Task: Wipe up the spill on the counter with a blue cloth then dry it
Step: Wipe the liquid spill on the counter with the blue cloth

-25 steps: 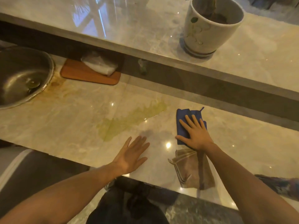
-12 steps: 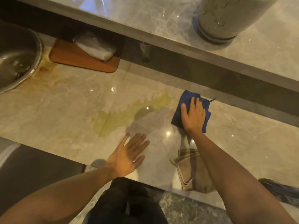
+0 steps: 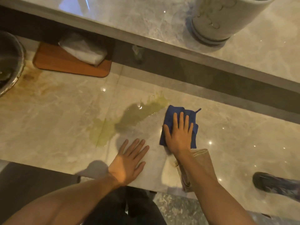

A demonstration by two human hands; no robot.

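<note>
A yellow-green spill (image 3: pixel 129 117) spreads across the marble counter (image 3: pixel 56 120). Just right of it lies the folded blue cloth (image 3: pixel 172 114), with my right hand (image 3: pixel 178 135) pressed flat on top, fingers spread. The cloth's left edge sits close to the spill's right tip. My left hand (image 3: pixel 129 161) rests flat on the counter near the front edge, below the spill, holding nothing. A beige cloth (image 3: pixel 203 161) lies folded at the front edge, partly under my right forearm.
A metal sink (image 3: pixel 9 65) is at the far left, with brown stains beside it. A wooden board (image 3: pixel 68 67) carrying a white wrapped packet (image 3: pixel 84 49) lies at the back. A white plant pot (image 3: pixel 224 18) stands on the raised ledge. A shoe (image 3: pixel 276 185) shows on the floor, lower right.
My right hand slid the blue cloth away from me and leftward, then back a little, keeping it beside the spill's right end. The left hand stayed flat in place.
</note>
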